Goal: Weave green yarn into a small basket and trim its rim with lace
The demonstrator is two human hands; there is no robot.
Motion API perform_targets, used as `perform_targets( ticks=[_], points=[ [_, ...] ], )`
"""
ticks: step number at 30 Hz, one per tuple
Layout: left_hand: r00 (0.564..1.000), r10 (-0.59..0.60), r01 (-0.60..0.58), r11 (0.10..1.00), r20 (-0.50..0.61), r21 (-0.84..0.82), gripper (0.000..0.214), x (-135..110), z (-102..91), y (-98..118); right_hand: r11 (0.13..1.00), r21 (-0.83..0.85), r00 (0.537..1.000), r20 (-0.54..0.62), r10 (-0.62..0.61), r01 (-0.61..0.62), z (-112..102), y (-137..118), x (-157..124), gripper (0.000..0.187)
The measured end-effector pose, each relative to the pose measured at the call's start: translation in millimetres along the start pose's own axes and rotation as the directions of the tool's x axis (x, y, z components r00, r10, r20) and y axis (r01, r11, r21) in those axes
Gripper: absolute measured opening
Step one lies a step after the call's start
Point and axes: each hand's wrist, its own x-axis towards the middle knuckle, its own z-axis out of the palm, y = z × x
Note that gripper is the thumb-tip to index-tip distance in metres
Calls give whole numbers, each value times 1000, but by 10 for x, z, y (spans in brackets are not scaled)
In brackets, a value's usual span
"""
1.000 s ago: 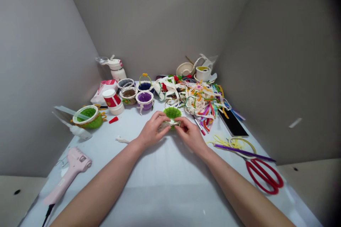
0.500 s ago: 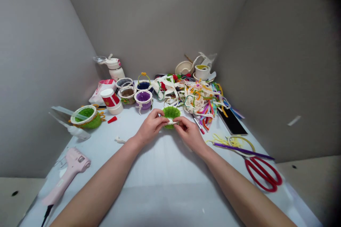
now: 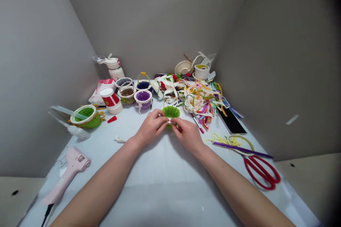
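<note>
A small green basket [image 3: 171, 111] stands at the middle of the table, its open top towards me. Across its near rim runs a short piece of white trim [image 3: 169, 121], mostly covered by my fingers. My left hand [image 3: 153, 125] pinches the trim's left end between thumb and fingertips. From the other side, my right hand [image 3: 187, 132] pinches it close by, so the fingertips of both hands almost meet. The lower front of the basket is partly hidden behind the hands.
Left are a pink glue gun [image 3: 69, 172], a glue bottle [image 3: 79, 132] and a larger green basket [image 3: 92, 120]. Small decorated baskets [image 3: 143, 101] and a heap of lace and yarn [image 3: 195, 97] lie behind. Red-handled scissors [image 3: 262, 172] and a phone [image 3: 231, 120] are right.
My right hand has shifted slightly left along the rim, closer to my left hand, and less of the white trim shows. The left hand has hardly moved.
</note>
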Motion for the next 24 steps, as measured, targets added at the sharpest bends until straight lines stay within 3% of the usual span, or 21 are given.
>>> perform_targets(
  ticks=[7, 11, 17, 24],
  points=[
    [996, -55, 42, 984, -72, -176, 13, -10, -27, 0, 999, -9, 999, 5, 36, -36, -4, 1, 30, 17],
    [994, -88, 72, 972, -60, -222, 16, -10, -25, -19, 999, 1, 999, 3, 42, -42, -1, 10, 22, 17],
    [998, -23, 14, 987, -54, -161, 20, -7, -34, -46, 999, 6, 999, 1, 39, -39, 2, 10, 22, 17],
    [999, 21, -23, 999, -41, -46, 9, 26, -34, -20, 999, 9, 999, -9, 43, -42, -11, -20, 23, 18]
  ],
)
